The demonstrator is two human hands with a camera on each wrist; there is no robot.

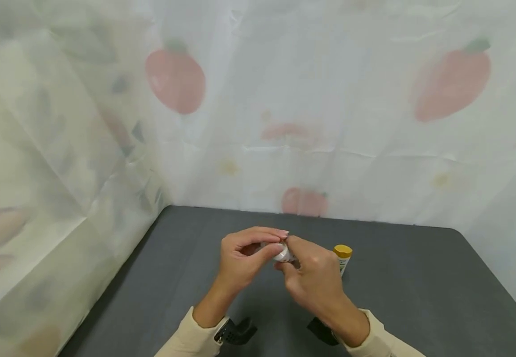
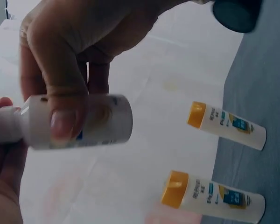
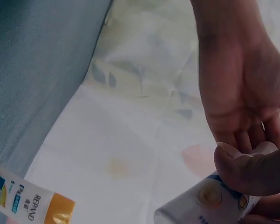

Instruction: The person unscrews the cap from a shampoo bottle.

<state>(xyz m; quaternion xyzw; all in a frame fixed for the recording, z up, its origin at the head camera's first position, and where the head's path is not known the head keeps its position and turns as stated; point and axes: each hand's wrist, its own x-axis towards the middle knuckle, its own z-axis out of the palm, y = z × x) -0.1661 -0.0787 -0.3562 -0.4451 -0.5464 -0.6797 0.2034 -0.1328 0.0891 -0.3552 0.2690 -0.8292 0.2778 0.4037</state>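
Left fingers (image 1: 264, 254) and right fingers (image 1: 301, 249) gripping white bottle (image 2: 107, 122), narrow end up, long axis tilted

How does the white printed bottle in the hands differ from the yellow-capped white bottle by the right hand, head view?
Support: left hand and right hand hold the white printed bottle; the yellow-capped white bottle stands on the dark grey table.
Top: held bottle's end is white, narrower than its body; standing bottle's cap is yellow, nearly body-wide.
Shared: white, printed bodies.

Pale fruit-printed sheeting (image 1: 338, 94) behind a dark grey tabletop (image 1: 418, 282)
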